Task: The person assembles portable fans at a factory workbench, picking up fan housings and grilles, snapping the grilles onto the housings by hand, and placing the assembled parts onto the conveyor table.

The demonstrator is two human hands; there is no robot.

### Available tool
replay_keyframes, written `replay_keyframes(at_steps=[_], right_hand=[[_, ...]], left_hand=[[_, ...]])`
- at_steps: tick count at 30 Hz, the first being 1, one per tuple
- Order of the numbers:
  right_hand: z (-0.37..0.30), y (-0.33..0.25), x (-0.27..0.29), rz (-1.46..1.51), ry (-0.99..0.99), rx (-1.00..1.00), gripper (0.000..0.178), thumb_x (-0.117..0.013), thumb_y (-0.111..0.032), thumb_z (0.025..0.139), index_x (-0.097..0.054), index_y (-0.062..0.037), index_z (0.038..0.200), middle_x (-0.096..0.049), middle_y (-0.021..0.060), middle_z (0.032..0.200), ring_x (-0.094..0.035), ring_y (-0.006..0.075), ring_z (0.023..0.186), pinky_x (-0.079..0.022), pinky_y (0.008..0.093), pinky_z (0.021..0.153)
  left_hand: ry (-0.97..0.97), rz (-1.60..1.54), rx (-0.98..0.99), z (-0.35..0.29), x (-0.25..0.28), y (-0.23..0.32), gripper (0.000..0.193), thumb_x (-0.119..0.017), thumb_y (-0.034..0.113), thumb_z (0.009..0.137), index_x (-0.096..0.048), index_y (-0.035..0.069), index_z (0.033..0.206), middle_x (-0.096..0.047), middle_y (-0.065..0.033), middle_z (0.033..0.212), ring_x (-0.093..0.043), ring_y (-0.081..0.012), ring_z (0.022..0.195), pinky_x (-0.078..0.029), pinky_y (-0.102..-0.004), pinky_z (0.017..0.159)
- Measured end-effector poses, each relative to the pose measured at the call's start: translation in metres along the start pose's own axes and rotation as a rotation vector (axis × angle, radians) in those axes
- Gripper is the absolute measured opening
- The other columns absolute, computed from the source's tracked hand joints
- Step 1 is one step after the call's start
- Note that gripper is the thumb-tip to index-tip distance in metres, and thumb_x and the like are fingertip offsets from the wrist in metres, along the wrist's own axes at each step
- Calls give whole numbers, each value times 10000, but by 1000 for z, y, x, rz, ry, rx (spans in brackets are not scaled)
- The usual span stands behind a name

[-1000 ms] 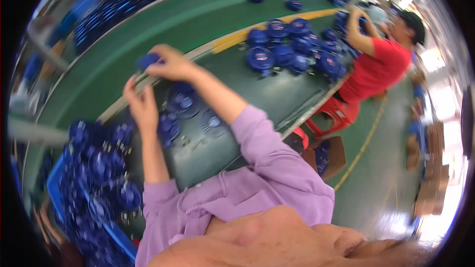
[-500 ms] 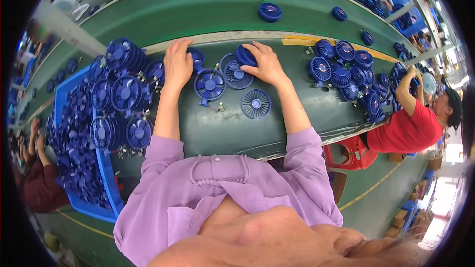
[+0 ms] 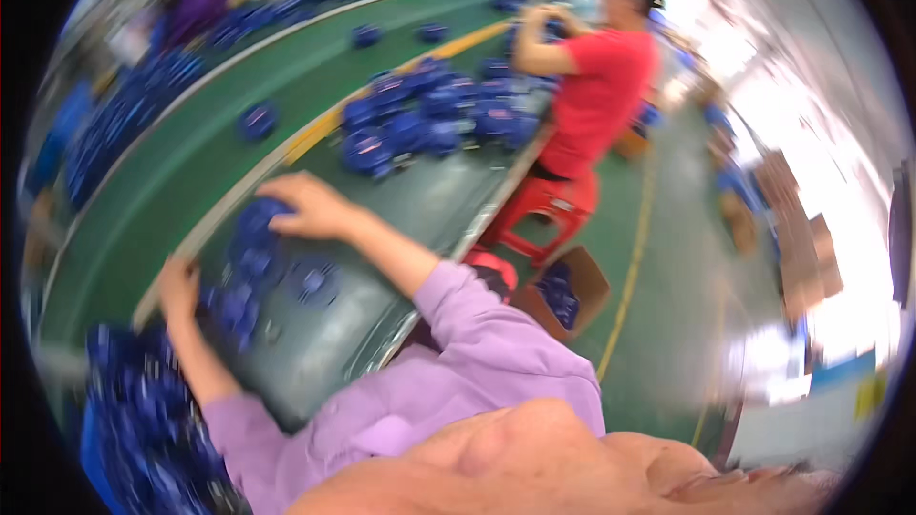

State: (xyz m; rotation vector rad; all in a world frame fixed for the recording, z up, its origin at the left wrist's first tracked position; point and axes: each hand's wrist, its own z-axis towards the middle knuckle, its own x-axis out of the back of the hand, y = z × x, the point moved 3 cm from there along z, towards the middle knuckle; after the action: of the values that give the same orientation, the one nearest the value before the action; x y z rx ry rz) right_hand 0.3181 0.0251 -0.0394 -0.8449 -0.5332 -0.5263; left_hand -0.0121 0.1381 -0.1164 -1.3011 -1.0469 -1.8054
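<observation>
The view is smeared by motion. My right hand (image 3: 310, 205) curves its thumb and fingers around a blue round fan grille (image 3: 258, 221) near the far side of the work table. My left hand (image 3: 179, 291) is at the table's far edge, beside blue fan pieces (image 3: 234, 310); its fingers are too blurred to read. A separate round blue grille (image 3: 315, 280) lies flat on the dark green table top (image 3: 329, 348), nearer my body than my right hand.
A green conveyor (image 3: 181, 157) carrying scattered blue fans runs beyond the table. Fans are heaped (image 3: 429, 110) at right, beside a seated person in red (image 3: 606, 86). A red stool (image 3: 549, 215) and cardboard box (image 3: 582, 291) stand beside the table. Blue parts (image 3: 143, 420) fill the lower left.
The view has swung to the right, so the table now slants and more of the aisle shows. My right hand stays at the blue grille; my left stays near the table's far edge.
</observation>
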Motion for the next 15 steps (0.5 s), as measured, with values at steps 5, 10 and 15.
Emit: replay_keyframes(at_steps=[5, 10, 15], right_hand=[[-103, -3, 53, -200, 160, -192, 521, -668, -154, 765, -532, -38, 1254, -564, 157, 1264, -525, 355, 1145, -413, 428, 997], [-163, 17, 34, -416, 156, -203, 638, -737, -111, 647, -528, -48, 1247, -510, 180, 1318, -453, 360, 1248, -355, 465, 1045], [-158, 10, 33, -465, 143, -234, 647, -751, -138, 649, -531, -45, 1250, -494, 175, 1337, -428, 354, 1265, -343, 463, 1051]], left_hand=[[296, -171, 45, -1, -9, -33, 185, -568, 138, 899, -589, 29, 1046, -644, -192, 970, -607, -383, 940, -480, -441, 804], [493, -230, 328, 5, 29, -4, 287, -447, 293, 999, -536, 95, 1187, -641, -203, 1082, -607, -415, 982, -481, -464, 797], [724, -535, 171, 34, -19, -39, 361, -530, 311, 949, -574, -9, 1109, -593, -275, 1107, -572, -443, 1003, -459, -500, 833]])
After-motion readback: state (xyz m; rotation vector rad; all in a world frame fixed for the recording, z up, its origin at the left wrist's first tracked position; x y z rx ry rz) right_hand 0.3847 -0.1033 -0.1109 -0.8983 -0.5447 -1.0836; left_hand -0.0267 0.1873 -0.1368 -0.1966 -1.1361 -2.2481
